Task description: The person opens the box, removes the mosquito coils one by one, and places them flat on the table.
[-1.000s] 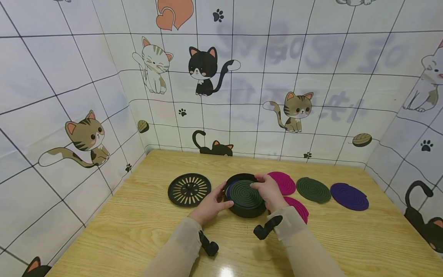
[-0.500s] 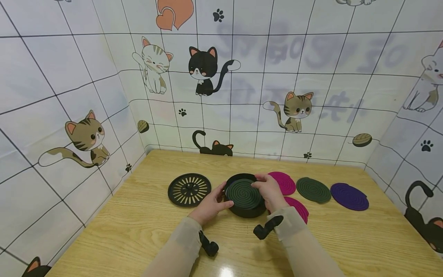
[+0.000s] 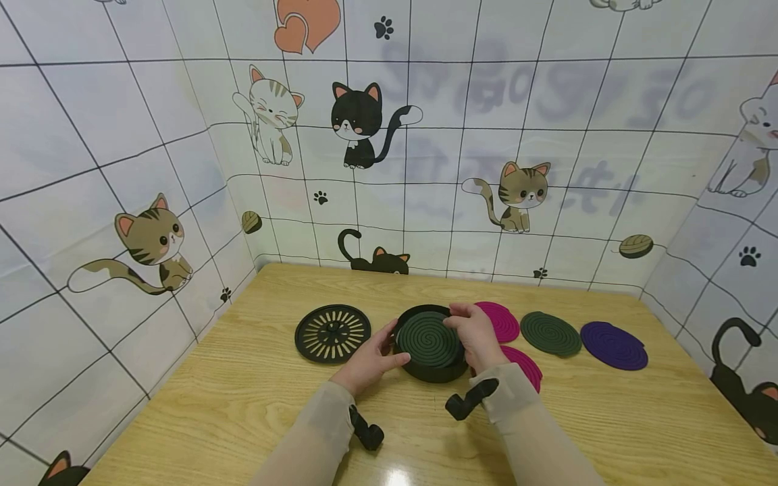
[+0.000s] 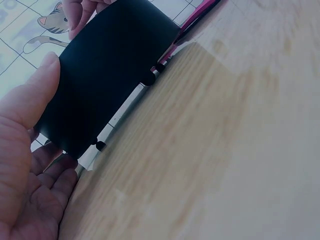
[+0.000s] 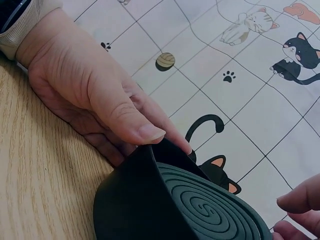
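Note:
A black round tin [image 3: 435, 373] stands mid-table, with a dark green spiral mosquito coil [image 3: 430, 339] lying flat inside, below the rim. My left hand [image 3: 372, 361] holds the tin's left side, thumb toward the front and fingers around behind. In the left wrist view, its thumb lies along the tin's dark wall [image 4: 110, 65]. At the far right rim is my right hand [image 3: 477, 337]. The right wrist view has its thumb on the rim and fingers outside the wall, with the green coil [image 5: 205, 210] beside the thumb. Anything beneath that coil is hidden.
Left of the tin lies a black slotted lid [image 3: 332, 333]. To the right are two magenta coils [image 3: 497, 321], one partly behind my right wrist, then a green coil [image 3: 550, 333] and a purple coil [image 3: 614, 345]. A cat-patterned wall [image 3: 425, 202] encloses the table.
The green coil has shifted left and settled centred in the tin, covering the purple edge that showed at the left. My right hand has moved very slightly; my left hand has stayed put.

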A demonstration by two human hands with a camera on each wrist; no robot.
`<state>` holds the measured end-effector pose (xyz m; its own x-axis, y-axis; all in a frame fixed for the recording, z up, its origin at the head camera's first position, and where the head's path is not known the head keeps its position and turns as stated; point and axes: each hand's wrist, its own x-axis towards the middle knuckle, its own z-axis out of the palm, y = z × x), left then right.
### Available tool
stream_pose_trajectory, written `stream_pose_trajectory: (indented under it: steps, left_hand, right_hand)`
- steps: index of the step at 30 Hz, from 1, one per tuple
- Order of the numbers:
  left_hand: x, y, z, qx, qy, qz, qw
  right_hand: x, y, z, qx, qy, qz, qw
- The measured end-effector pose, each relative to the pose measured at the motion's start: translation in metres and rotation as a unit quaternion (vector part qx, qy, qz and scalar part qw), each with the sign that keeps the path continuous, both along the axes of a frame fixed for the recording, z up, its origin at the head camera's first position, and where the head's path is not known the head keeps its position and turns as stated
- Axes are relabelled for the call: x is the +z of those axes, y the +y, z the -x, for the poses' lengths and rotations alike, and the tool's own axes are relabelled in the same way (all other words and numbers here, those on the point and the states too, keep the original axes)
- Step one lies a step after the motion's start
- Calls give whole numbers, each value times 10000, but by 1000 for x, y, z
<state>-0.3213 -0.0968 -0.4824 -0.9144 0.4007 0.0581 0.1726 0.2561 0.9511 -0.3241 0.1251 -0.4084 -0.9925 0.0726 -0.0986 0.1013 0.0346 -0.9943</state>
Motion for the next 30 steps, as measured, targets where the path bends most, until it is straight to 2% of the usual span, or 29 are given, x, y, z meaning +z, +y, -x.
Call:
stream_pose_trajectory:
  steps: [13, 23, 30]
  left_hand:
    - [2, 1, -2, 40, -40, 93, 9999]
    - [1, 1, -2, 96, -6, 106, 9999]
    - [1, 0, -2, 76, -7, 74, 9999]
  right_hand:
    - [-8, -2, 1, -89, 53, 95, 9999]
    - [-9, -3, 1, 57, -20, 309, 9995]
    - [-8, -3, 0, 132, -28, 254, 9996]
